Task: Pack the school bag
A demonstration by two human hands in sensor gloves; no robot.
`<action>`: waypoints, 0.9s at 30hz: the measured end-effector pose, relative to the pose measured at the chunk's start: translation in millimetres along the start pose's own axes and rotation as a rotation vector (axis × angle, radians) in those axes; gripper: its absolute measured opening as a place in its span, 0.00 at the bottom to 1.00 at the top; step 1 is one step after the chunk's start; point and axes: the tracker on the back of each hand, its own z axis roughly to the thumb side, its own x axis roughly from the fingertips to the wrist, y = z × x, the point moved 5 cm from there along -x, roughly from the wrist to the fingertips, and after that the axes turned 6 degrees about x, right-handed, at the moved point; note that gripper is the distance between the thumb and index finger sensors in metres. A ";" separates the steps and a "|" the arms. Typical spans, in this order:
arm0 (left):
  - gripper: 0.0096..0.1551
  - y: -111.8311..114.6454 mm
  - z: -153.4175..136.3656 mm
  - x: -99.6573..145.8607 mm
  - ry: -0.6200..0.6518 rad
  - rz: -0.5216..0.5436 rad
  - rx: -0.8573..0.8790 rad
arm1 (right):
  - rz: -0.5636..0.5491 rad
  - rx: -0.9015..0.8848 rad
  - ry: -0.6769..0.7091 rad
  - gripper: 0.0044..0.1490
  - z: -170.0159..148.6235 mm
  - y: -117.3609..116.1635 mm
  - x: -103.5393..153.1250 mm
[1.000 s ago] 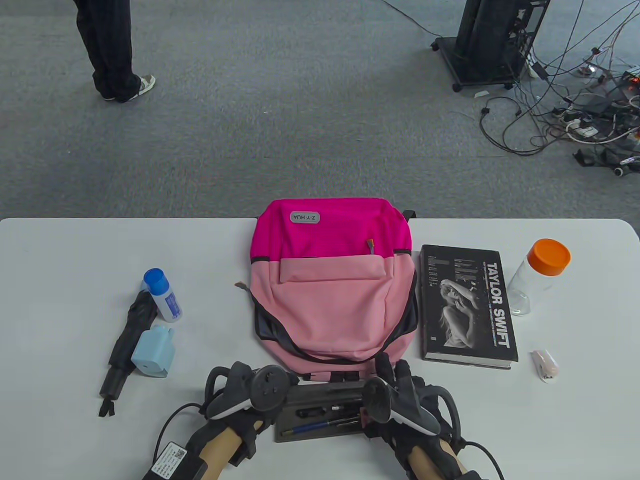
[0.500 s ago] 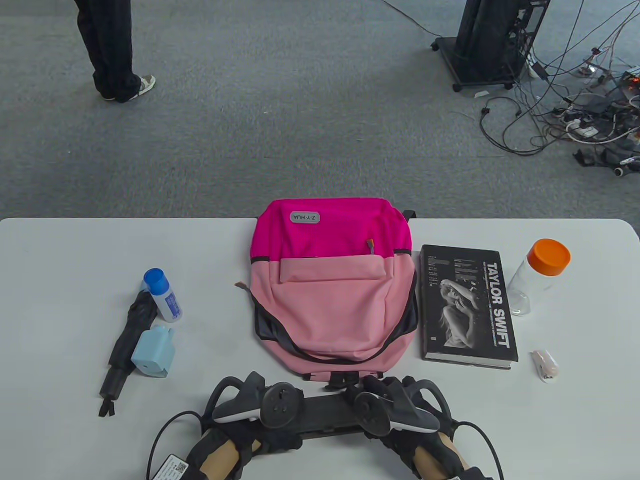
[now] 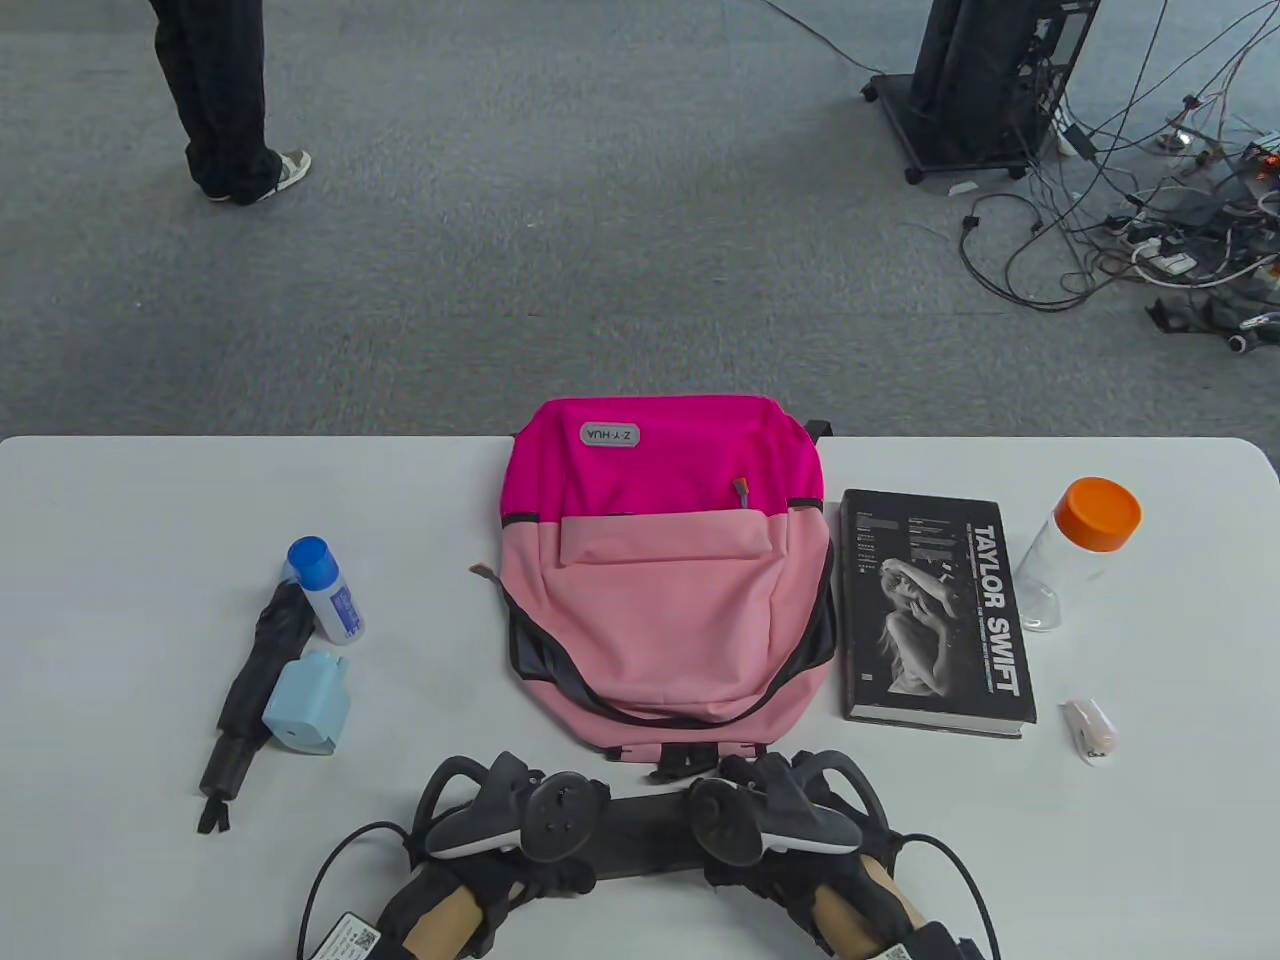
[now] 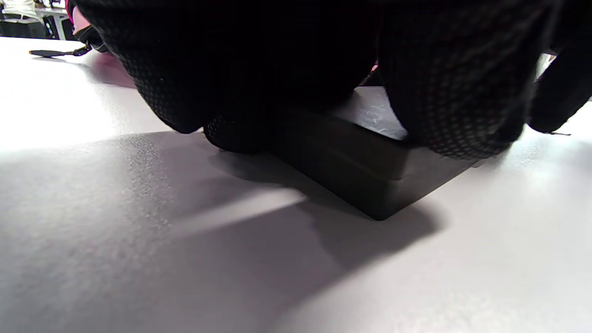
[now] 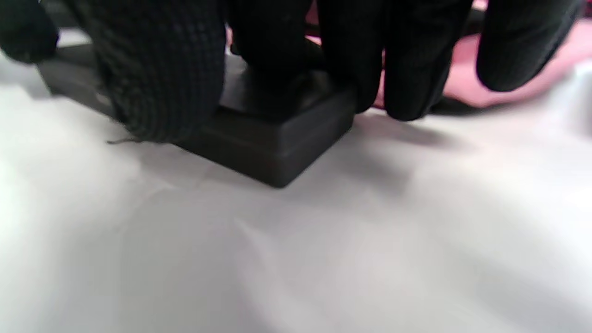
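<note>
1. Lid now down on pencil case (image 3: 645,835): a second ago open, with pens showing inside; half a second ago already shut, hands since drawn slightly closer together.
2. Flat, matte black box, square-cornered, lid seam visible along the side in both wrist views.
3. Lying on white table (image 3: 130,560) at the near edge, just in front of pink backpack (image 3: 665,570).
4. Left hand (image 3: 520,815) resting on the case's left end, fingers (image 4: 444,92) curled down over the lid and its edge.
5. Right hand (image 3: 770,815) likewise on the right end, fingers (image 5: 407,69) draped over the far edge, tips near the tabletop.
</note>
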 end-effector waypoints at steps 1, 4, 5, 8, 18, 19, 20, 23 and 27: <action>0.45 -0.1 -0.1 -0.3 0.003 0.000 0.004 | -0.008 0.053 0.016 0.43 6.2 3.0 -1.9; 0.45 -0.4 0.6 -2.3 0.008 -0.014 -0.006 | -0.034 0.132 0.069 0.45 27.1 8.6 -9.0; 0.45 -0.5 1.3 -2.6 0.010 -0.016 -0.015 | -0.045 0.120 0.073 0.45 28.3 9.4 -10.2; 0.45 -0.3 3.2 -2.5 0.007 -0.031 -0.051 | -0.054 0.041 0.053 0.46 24.9 8.9 -10.7; 0.30 -73.8 8.7 -23.0 -0.029 0.348 -0.151 | -0.043 0.060 0.007 0.48 -8.9 -8.7 28.0; 0.35 -75.3 10.0 -30.5 -0.025 0.337 -0.137 | -0.038 0.062 -0.001 0.48 -13.7 -10.6 32.0; 0.40 -73.4 11.8 -42.0 -0.019 0.292 -0.128 | -0.028 0.064 -0.013 0.48 -20.0 -13.3 37.0; 0.49 -57.2 15.2 -77.4 -0.023 0.129 -0.129 | -0.006 0.060 -0.051 0.48 -38.2 -20.8 51.2; 0.48 -39.3 15.5 -103.1 -0.071 0.100 -0.205 | 0.016 0.048 -0.084 0.49 -57.9 -29.4 67.1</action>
